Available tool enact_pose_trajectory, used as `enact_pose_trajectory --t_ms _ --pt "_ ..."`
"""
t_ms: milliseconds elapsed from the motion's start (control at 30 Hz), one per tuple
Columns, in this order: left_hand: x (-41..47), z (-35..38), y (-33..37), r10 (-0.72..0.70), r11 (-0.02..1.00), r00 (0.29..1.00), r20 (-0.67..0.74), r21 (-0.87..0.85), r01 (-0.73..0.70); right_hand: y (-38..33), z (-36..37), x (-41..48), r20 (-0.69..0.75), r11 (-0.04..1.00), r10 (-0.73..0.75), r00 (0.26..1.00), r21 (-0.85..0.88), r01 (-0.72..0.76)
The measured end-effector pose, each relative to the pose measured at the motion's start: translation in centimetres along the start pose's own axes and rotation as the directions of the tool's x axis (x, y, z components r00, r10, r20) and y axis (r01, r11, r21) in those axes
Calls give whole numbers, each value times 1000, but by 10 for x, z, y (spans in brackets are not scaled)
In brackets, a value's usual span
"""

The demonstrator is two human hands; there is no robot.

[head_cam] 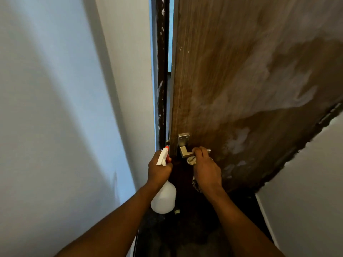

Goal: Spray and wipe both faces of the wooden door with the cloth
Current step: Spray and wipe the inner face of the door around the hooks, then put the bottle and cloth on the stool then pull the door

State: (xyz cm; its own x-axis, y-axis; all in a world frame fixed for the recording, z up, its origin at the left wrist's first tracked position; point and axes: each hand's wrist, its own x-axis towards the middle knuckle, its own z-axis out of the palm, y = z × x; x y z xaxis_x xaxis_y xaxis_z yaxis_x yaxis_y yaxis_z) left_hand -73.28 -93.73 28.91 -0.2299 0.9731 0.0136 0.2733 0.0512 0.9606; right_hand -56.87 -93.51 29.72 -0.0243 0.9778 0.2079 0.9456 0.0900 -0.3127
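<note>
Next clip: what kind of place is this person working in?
Probably an indoor doorway in a home or flat: a wood-grain door with a metal lever handle, plain painted walls close on both sides, a dark floor below.
</note>
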Motion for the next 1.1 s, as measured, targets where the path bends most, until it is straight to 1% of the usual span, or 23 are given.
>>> enact_pose_trajectory --t_ms 67,167,267,367,433,500,567,633,800,933,1000,1067,1100 --pt "-16 -2 -2 22 1000 1000 9 -19 -22 7 -9 -22 -19 1000 3 1000 -20 -4" --pt "-48 -4 -10 76 997 997 24 -27 -76 17 -15 -58 -41 999 32 999 2 -32" --pt "-83 -7 -9 97 992 995 18 -82 -95 27 -24 -94 -72 997 74 995 21 -72" --pt "-118 -7 -6 107 990 994 28 -100 -104 36 -35 -132 -121 988 153 981 43 -149" --pt "-142 -5 -6 85 991 996 38 -107 -81 43 -38 -163 -140 969 241 960 86 -231" --pt "-162 -1 -3 92 991 993 70 -106 -84 50 -39 -197 -116 917 375 920 192 -350" --pt "-177 4 -1 114 990 987 110 -101 -103 56 -39 -229 -37 809 531 846 318 -494" --pt "-191 11 2 120 990 983 141 -94 -108 60 -40 -258 57 726 611 789 355 -588" --pt "-216 30 9 121 991 968 219 -90 -103 63 -42 -299 209 628 666 716 362 -689" --pt "-222 47 16 154 987 952 266 -91 -134 69 -46 -316 318 523 717 620 342 -781" --pt "-220 58 17 153 987 943 296 -95 -131 78 -47 -328 348 485 744 571 307 -819" --pt "-218 70 21 147 988 930 338 -104 -118 89 -46 -342 353 475 766 538 253 -843" --pt "-216 77 23 150 987 922 356 -106 -120 93 -49 -349 349 463 788 508 209 -862"
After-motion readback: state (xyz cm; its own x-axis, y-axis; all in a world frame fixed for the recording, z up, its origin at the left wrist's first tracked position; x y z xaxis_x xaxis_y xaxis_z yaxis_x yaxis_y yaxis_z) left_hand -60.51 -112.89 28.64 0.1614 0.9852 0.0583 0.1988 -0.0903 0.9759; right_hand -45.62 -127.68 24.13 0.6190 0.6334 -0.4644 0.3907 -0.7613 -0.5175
